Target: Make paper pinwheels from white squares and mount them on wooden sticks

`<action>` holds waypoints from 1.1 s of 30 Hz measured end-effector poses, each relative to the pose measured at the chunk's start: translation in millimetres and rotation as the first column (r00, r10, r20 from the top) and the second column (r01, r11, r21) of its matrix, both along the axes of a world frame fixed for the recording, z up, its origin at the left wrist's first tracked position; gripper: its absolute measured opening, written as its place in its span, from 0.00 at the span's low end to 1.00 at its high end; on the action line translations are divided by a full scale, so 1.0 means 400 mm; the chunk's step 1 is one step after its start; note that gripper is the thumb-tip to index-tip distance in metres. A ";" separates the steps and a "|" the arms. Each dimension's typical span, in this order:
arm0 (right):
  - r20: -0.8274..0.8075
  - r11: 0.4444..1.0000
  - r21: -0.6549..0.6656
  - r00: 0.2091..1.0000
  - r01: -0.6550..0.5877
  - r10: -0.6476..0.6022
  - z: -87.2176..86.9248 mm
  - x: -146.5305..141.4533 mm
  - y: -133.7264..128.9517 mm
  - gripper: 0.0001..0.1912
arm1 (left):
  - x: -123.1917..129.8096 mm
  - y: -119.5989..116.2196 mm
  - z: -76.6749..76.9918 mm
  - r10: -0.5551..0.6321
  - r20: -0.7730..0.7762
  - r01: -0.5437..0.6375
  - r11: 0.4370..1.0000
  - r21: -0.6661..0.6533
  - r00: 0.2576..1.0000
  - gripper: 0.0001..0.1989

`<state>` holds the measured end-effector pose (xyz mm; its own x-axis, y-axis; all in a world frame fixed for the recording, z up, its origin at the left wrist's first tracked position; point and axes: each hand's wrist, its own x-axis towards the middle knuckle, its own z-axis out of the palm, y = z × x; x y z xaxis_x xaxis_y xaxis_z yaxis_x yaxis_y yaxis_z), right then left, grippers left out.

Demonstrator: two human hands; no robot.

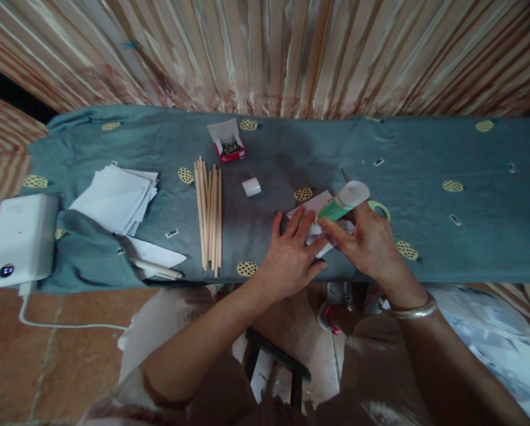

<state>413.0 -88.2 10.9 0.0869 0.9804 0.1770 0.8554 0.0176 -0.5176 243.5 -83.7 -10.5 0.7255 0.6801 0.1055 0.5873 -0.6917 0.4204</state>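
Note:
My right hand is wrapped round a white-and-green glue bottle, tilted with its lower end down at a piece of white paper. The nozzle is hidden by my fingers. My left hand lies over the paper's left part with its fingers spread, pressing on it. More white paper shows between the two hands. Beside my right hand a pale yellow-green loop, like a scissors handle, sticks out, mostly covered. A small white roll stands to the left of my hands.
Several wooden sticks lie left of my hands. Behind them is an open red box of small dark metal pieces. Farther left are stacked white papers, a rolled paper stick and a white power bank with a cable.

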 end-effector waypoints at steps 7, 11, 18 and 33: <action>0.019 0.999 -0.023 1.000 0.025 -0.025 0.003 0.008 -0.007 0.24 | -0.001 -0.001 -0.004 0.001 0.000 -0.001 1.000 0.003 1.000 0.26; 0.042 0.999 0.004 0.999 0.032 -0.032 0.001 0.013 -0.008 0.25 | -0.001 0.000 -0.005 0.001 -0.005 -0.001 1.000 0.003 1.000 0.26; 0.016 0.999 0.039 0.999 0.030 -0.030 -0.009 0.010 -0.002 0.26 | -0.001 -0.002 -0.006 0.001 0.009 -0.001 1.000 0.009 1.000 0.25; 0.022 1.000 -0.023 1.000 -0.019 0.020 0.008 0.004 -0.006 0.20 | 0.000 0.003 0.002 -0.005 -0.036 0.005 1.000 0.002 0.999 0.25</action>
<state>414.6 -90.4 14.3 0.0639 0.9856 0.1567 0.8666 0.0231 -0.4985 243.6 -82.5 -9.7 0.7322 0.6763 0.0806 0.5984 -0.6954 0.3980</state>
